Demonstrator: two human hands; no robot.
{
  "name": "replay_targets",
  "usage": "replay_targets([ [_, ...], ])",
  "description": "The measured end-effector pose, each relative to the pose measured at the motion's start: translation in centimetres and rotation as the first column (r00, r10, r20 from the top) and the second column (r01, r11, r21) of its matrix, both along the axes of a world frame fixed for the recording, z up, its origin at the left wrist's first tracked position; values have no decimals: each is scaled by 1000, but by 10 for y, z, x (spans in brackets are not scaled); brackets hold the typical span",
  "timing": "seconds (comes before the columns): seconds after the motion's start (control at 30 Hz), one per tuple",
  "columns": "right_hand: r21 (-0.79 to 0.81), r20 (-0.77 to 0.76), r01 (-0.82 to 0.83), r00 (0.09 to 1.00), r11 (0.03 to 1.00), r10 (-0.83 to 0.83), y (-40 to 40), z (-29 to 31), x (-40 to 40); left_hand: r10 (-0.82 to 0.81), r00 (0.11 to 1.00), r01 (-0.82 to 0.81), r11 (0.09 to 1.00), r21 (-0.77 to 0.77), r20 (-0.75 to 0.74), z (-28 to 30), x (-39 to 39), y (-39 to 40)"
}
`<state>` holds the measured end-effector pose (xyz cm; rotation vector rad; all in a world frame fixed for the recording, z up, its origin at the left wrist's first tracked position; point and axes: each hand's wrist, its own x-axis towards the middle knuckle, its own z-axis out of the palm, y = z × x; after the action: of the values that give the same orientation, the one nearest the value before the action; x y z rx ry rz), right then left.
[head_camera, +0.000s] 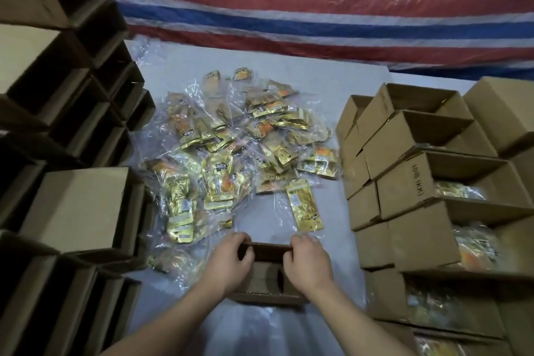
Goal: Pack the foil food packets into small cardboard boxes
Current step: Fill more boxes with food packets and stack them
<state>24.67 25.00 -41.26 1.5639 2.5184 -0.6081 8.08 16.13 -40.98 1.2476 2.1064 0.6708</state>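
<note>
Risks first:
- Box stack on right [427, 182], biggest mass, open tops, some already holding packets; stray elbow could topple it.
- Empty box stack on left [72, 124], same hazard.
- Packet heap [231, 147] in slippery clear wrap, mid-table, beyond hands; wrap could snag, drag extras.
- Small box [267, 274] near table edge, between hands, empty, one flap bent inward: may block loading.

Counts: boxes too many to count; packets dozens, one loose packet [304, 205]; hands two.

Left hand [231, 260], right hand [307, 261]: fingers curled over far rim, gripping box.
</note>
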Motion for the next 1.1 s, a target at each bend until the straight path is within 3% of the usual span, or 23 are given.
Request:
replay_targets([
  [0.33,26,51,-6,999,1000,5,-4,-7,0,44,999,-44,997,66,0,-8,2,-3],
  [0.57,14,5,-16,1000,1000,16,4,6,-3,58,998,-58,996,62,9,-5,2,0],
  [0.73,-132,-50,191,979,973,-199,64,13,-16,50,999,-50,997,62,5,-3,-3,4],
  [0.87,-303,-8,418,898,856,-441,125,2,-23,51,999,-52,997,64,5,-3,-5,8],
  [1.1,-334,182,460,888,823,-422,164,-52,-45,59,998,-59,996,65,2,-8,-7,11],
])
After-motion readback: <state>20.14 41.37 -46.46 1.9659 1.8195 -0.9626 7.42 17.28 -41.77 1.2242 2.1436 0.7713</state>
